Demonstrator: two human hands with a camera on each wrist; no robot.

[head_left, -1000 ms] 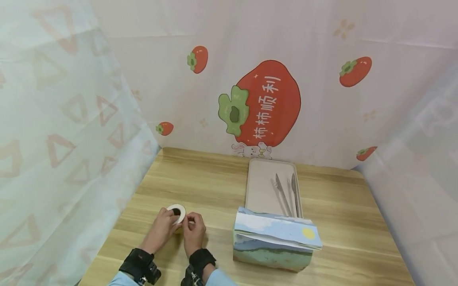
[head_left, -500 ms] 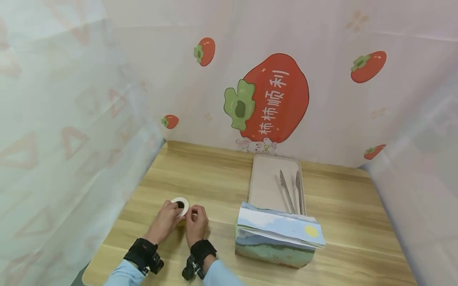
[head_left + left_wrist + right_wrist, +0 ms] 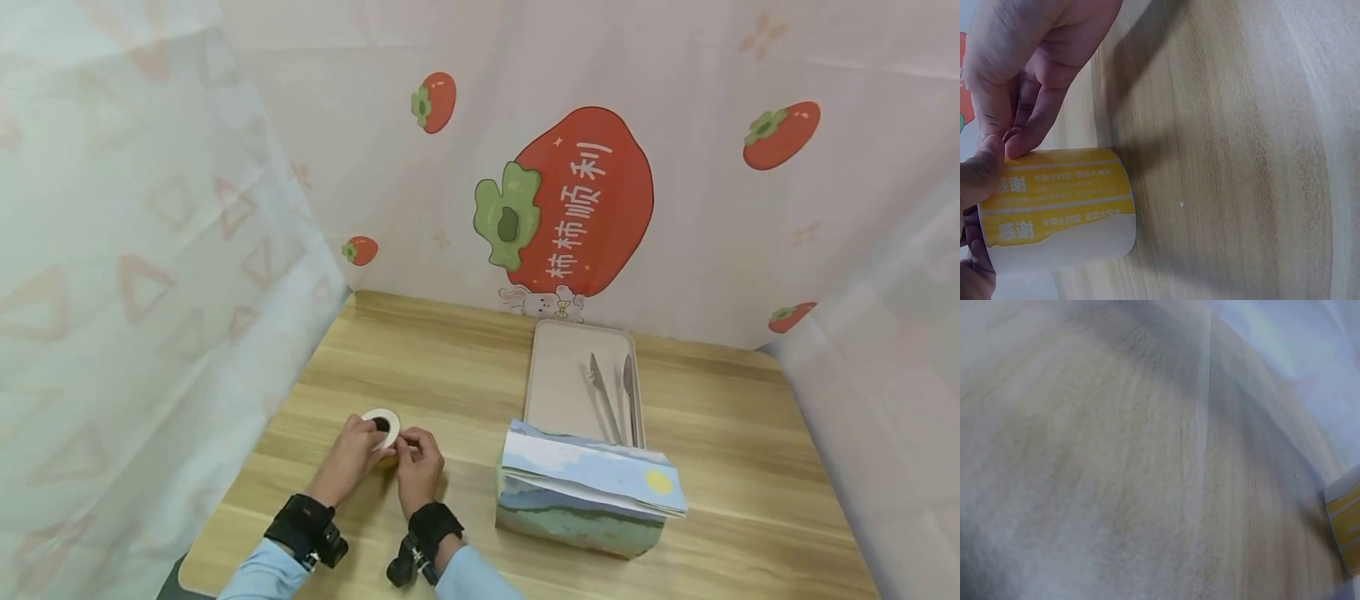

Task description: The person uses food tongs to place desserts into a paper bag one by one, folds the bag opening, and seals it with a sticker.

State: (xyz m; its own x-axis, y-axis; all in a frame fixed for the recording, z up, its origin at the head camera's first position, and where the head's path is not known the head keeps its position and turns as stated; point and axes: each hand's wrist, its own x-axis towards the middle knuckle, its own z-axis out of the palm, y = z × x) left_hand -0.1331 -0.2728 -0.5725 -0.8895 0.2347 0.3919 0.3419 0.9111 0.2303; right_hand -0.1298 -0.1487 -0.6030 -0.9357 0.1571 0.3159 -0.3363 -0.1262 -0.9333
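A roll of yellow-and-white sticker labels [image 3: 1063, 194] stands close over the wooden table at the front left. My left hand [image 3: 347, 460] grips it by the wall, fingers inside the dark core and thumb on the outside. With thumb and fingertips together, my right hand [image 3: 420, 473] pinches at the upper edge of the yellow labels, right beside the left thumb [image 3: 985, 165]. In the left wrist view, the lower part of the roll shows bare white below a ragged yellow edge. The right wrist view catches only a corner of the roll [image 3: 1346, 525].
To the right stands a box with a painted landscape [image 3: 577, 521] and a folded paper top. Behind it, a beige tray [image 3: 558, 375] holds two slim metal cutlery pieces, one a knife [image 3: 628, 387]. Printed cloth [image 3: 697, 250] encloses the table [image 3: 442, 358] at the back and sides.
The head view has shifted, so everything sits slightly higher and further right in it. Both hands stay at the roll, with little change in their grip.
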